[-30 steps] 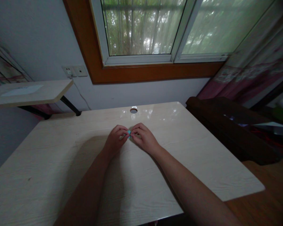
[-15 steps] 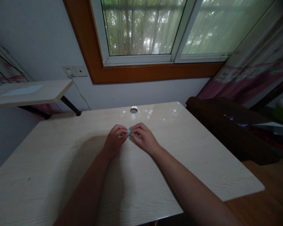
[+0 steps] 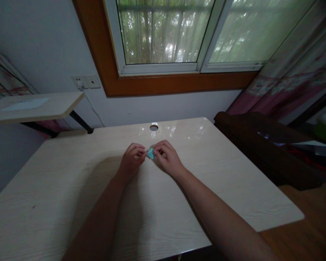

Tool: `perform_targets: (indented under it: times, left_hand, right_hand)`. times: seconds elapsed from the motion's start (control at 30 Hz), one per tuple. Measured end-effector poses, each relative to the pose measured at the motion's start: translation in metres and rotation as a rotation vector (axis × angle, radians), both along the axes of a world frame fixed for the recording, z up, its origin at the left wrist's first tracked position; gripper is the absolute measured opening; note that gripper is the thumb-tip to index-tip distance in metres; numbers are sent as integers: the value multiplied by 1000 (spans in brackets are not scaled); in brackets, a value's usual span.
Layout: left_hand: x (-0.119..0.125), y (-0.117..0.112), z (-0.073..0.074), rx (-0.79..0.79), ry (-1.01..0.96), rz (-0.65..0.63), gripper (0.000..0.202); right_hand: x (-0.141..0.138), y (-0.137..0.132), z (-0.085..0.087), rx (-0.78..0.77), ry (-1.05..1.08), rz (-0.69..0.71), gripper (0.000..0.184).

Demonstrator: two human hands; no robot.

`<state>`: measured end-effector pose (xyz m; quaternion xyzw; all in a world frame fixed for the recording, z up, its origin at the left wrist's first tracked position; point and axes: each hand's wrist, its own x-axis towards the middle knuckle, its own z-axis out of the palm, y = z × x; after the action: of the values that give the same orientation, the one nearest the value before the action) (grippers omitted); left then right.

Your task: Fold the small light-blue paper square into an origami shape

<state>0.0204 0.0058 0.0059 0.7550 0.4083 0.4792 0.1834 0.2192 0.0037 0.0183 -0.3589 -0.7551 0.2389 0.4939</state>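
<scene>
More of the blue paper [image 3: 150, 153] shows than a second ago: your left hand [image 3: 132, 160] and right hand [image 3: 167, 158], each pinched on one end, draw it open just nearside of the cable hole [image 3: 153, 127] in the desk [image 3: 57, 188].

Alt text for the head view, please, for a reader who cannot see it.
The left hand and right hand pinch a small teal piece between them at the middle of a pale wooden desk. A window fills the wall behind.
</scene>
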Motion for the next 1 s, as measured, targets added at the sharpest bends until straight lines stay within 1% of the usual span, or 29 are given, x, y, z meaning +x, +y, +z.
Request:
perform_targets:
  times: [0.2, 0.33, 0.47, 0.53, 0.73, 1.0]
  left_hand:
    - [0, -2, 4, -6, -37, 53, 6]
    - [2, -4, 7, -25, -30, 10, 9]
    - [3, -6, 8, -48, -18, -67, 16]
    - [3, -7, 9, -50, 1, -88, 16]
    - [1, -10, 9, -80, 70, -83, 15]
    - [2, -14, 10, -137, 57, -90, 18]
  right_hand:
    - [2, 4, -3, -63, 66, -56, 6]
    - [2, 6, -6, -102, 126, -60, 6]
    - [1, 6, -6, -148, 163, -18, 7]
    - [1, 6, -6, -179, 178, 8, 9]
    - [0, 6, -4, -270, 235, 69, 11]
    - [0, 8, -11, -378, 233, 112, 12]
